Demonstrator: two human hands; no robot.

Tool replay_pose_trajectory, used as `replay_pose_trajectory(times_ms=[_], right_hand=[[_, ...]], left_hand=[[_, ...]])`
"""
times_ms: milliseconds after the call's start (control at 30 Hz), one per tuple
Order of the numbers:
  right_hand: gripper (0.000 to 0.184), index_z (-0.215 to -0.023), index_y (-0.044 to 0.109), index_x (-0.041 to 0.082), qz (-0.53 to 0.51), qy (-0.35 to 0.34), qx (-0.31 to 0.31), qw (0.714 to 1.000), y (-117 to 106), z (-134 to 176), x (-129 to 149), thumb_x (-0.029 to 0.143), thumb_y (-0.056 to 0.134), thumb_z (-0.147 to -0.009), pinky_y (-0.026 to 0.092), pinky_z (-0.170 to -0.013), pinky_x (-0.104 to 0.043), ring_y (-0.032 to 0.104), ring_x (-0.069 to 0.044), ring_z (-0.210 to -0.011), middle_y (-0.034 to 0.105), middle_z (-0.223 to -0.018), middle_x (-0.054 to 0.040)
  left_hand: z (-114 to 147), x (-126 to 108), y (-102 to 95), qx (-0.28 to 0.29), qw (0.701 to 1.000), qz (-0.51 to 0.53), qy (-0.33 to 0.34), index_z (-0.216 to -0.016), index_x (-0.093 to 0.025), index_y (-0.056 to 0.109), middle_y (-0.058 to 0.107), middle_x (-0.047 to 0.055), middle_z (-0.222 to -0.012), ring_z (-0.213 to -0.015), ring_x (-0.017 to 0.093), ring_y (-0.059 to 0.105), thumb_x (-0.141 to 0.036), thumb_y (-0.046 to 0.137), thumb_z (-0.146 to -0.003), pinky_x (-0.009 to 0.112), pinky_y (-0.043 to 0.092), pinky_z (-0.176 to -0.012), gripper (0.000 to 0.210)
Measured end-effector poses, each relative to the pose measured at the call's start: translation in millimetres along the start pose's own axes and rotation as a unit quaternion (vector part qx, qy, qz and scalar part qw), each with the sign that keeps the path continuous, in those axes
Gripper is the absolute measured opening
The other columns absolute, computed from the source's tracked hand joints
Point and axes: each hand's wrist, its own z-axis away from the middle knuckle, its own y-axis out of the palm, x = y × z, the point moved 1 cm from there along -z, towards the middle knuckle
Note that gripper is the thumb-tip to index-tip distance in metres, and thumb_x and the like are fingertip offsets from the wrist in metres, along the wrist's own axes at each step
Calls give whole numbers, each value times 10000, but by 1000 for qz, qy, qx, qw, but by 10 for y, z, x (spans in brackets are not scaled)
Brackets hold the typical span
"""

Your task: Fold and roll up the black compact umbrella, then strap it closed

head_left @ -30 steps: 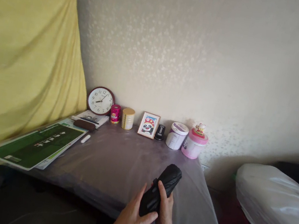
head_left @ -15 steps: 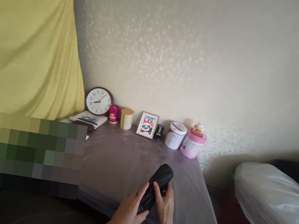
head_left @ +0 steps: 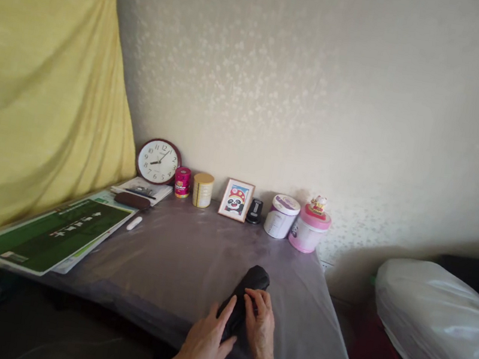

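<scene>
A black folded umbrella (head_left: 253, 277) is held slantwise above the near part of the table, its far end pointing up and away. My left hand (head_left: 206, 335) is closed round its lower left side, thumb and fingers on either side of the cloth. With thumb and fingertips pinched together, my right hand (head_left: 260, 322) grips the umbrella's right side about midway along. Whatever small fold or strap lies between those fingertips is too small to make out. The umbrella's lower end is partly hidden by the hands.
The table (head_left: 172, 260) has a clear plastic cover. Along the wall stand a clock (head_left: 159, 161), a pink can (head_left: 182, 182), a yellow-lidded can (head_left: 202, 190), a panda picture frame (head_left: 236, 201) and two tubs (head_left: 281, 216). Green booklets (head_left: 62, 233) lie left; a plastic-wrapped bundle (head_left: 439, 320) is right.
The umbrella has shifted slightly left and toward me. My right hand has turned, with its fingers now pinched on the umbrella's side. My left hand keeps its hold.
</scene>
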Motion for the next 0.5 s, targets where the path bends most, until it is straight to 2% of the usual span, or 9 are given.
replay_pose_trajectory(times_ms=[300, 500], right_hand=[[190, -822, 676, 223, -67, 5, 39, 997, 20, -91, 21, 370, 580, -750, 476, -684, -280, 583, -168, -745, 627, -881, -43], [257, -872, 683, 221, -126, 76, 45, 988, 17, -110, 23, 388, 640, -682, 476, -683, -289, 578, -169, -694, 655, -771, -17]], left_hand=[[21, 50, -42, -4, 1000, -13, -7, -1403, -247, 138, 531, 160, -1190, -958, 258, 608, -375, 422, -835, 347, 460, -820, 648], [48, 25, -42, -2, 1000, -23, -16, -1399, -290, 136, 545, 120, -1159, -923, 242, 615, -353, 422, -844, 348, 465, -802, 628]])
